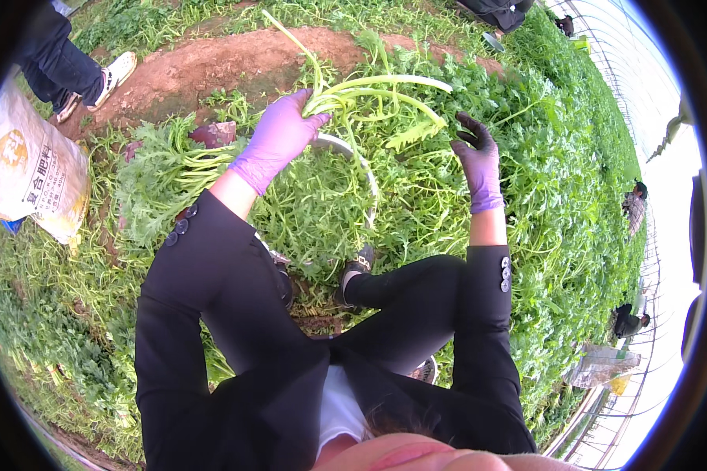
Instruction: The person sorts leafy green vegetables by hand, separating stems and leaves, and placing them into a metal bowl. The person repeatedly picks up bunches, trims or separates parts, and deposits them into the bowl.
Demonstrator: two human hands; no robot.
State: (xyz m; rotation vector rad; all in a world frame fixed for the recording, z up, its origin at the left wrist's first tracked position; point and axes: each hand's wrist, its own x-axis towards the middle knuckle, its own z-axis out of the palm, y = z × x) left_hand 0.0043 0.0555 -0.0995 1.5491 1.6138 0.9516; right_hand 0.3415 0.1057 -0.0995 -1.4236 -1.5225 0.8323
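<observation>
My left hand (286, 129), in a purple glove, grips the base of a few pale green stems (383, 88) of a leafy vegetable. The stems fan out to the right, and one points up and away. My right hand (476, 156) wears a purple glove with dark-stained fingers. Its fingers are apart and hold nothing, just right of the stem ends and over the growing greens (554, 194). Below the stems, a curved white rim (365, 168) partly surrounds loose leaves (312, 206); the leaves hide the rest of it. A bunch of cut greens (171, 168) lies left of my left wrist.
A printed white woven sack (32, 159) stands at the left, near another person's legs (65, 65). Bare soil (259, 59) curves across the far side. More people (633, 206) are at the right by the greenhouse frame (654, 282), near another sack (601, 365).
</observation>
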